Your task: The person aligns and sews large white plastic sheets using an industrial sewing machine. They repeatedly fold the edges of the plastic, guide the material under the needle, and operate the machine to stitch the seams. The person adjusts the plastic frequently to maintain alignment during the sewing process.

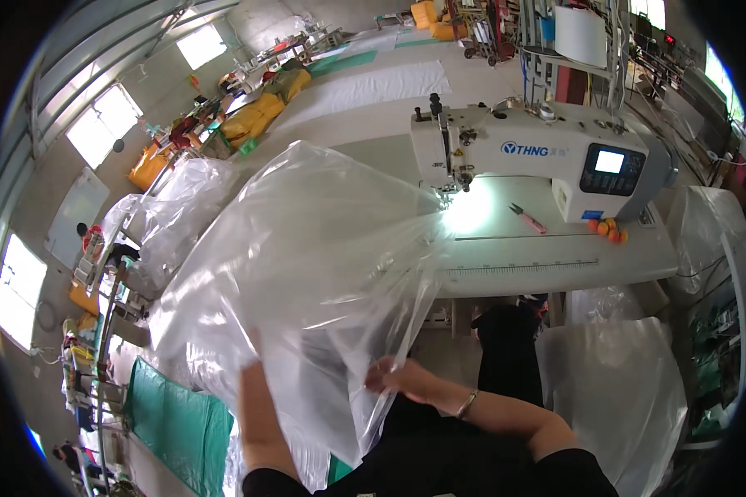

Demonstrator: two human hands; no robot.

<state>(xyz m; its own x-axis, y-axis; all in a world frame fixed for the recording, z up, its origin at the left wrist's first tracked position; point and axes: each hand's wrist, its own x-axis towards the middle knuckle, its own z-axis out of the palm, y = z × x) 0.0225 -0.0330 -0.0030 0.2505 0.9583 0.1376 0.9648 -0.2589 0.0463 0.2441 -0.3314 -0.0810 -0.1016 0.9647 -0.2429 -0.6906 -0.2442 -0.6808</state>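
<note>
A large clear plastic sheet (307,224) spreads from the sewing machine's needle area down to my lap, bunched into folds where it meets the needle. My right hand (394,379), with a bracelet on its wrist, is closed on the sheet's near right edge. My left hand (252,356) reaches up into the sheet's left part; plastic and glare hide its fingers. The white sewing machine (514,149) stands beyond my right hand, its lamp shining brightly beside the needle. Pink-handled thread snips (529,219) lie on the machine table (506,248), right of the needle.
Several small orange fruits (609,229) sit by the machine's base. More clear plastic (613,389) hangs at my right, and another heap (182,215) lies at the left. A green sheet (178,427) is on the lower left. A white thread cone (581,37) stands behind the machine.
</note>
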